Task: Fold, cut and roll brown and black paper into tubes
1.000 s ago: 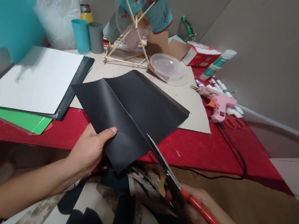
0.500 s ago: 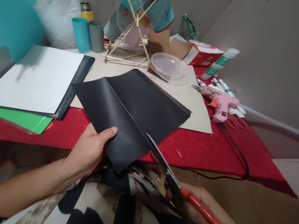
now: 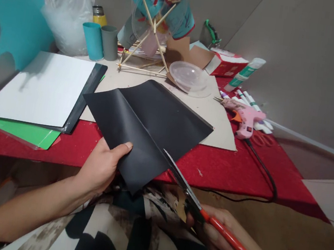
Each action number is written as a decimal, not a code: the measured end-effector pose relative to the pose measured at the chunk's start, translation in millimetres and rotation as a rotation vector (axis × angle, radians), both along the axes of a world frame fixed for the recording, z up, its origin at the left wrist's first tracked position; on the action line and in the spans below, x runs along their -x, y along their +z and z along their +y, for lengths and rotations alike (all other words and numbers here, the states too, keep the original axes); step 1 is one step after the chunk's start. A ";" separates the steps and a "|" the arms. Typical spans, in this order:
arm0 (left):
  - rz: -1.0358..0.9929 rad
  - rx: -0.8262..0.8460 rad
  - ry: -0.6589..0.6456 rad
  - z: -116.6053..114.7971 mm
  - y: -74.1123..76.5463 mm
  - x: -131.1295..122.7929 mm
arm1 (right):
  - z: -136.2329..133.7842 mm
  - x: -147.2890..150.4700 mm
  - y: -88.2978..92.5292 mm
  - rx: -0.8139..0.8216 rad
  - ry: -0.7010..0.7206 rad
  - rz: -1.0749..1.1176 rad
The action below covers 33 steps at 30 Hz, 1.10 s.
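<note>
A creased sheet of black paper (image 3: 167,121) reaches from the table's front edge back over a pale board. My left hand (image 3: 106,162) is closed on its near left part, the thumb lying on top and the fingers hidden underneath. In my right hand (image 3: 217,227) is a pair of scissors (image 3: 187,190) with red handles. Their blades lie at the paper's near right edge, the tip over the fold crease. Part of my right hand is hidden behind the handles.
White paper (image 3: 42,86) and a green sheet (image 3: 29,134) lie at left. A stick-and-cup wheel model (image 3: 154,26) stands behind, beside a clear plastic lid (image 3: 189,76). At right are a pink glue gun (image 3: 247,119), its black cord (image 3: 267,176), markers and a glue tube (image 3: 245,74).
The view has shifted very slightly. Both hands, the black paper and the scissors keep almost the same positions.
</note>
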State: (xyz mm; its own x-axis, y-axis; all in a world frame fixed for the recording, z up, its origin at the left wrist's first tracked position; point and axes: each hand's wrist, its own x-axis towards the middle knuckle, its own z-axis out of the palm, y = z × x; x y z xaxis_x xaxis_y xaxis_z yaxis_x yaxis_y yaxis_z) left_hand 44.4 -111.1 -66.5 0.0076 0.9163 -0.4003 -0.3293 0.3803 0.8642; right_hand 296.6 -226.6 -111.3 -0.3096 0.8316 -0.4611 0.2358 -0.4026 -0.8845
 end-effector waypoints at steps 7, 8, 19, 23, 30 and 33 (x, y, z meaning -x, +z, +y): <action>0.000 0.006 -0.006 -0.3 -0.1 0.7 | 3.5 4.4 -1.7 0.028 -0.033 0.062; -0.005 0.002 -0.007 -0.4 -0.3 0.8 | 3.3 4.1 -2.5 0.018 -0.025 0.063; -0.047 -0.020 -0.031 -0.8 -5.1 2.6 | 0.6 0.3 -0.2 0.038 0.018 -0.016; -0.057 -0.020 -0.025 -1.4 -4.3 2.4 | 2.1 -2.0 3.4 -0.043 0.066 -0.009; -0.092 -0.023 -0.078 -2.5 -10.7 6.3 | 7.0 -7.7 6.6 -0.133 0.162 -0.036; -0.104 -0.028 -0.120 -4.1 -13.9 7.9 | 8.4 -6.3 8.6 -0.139 0.162 -0.021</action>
State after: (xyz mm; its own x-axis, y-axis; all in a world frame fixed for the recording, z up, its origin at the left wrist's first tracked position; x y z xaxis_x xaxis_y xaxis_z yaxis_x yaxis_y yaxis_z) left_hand 36.5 -115.2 -80.4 0.1578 0.9172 -0.3658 -0.3713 0.3983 0.8387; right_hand 302.9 -218.2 -102.7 -0.4358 0.8279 -0.3530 0.3063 -0.2324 -0.9231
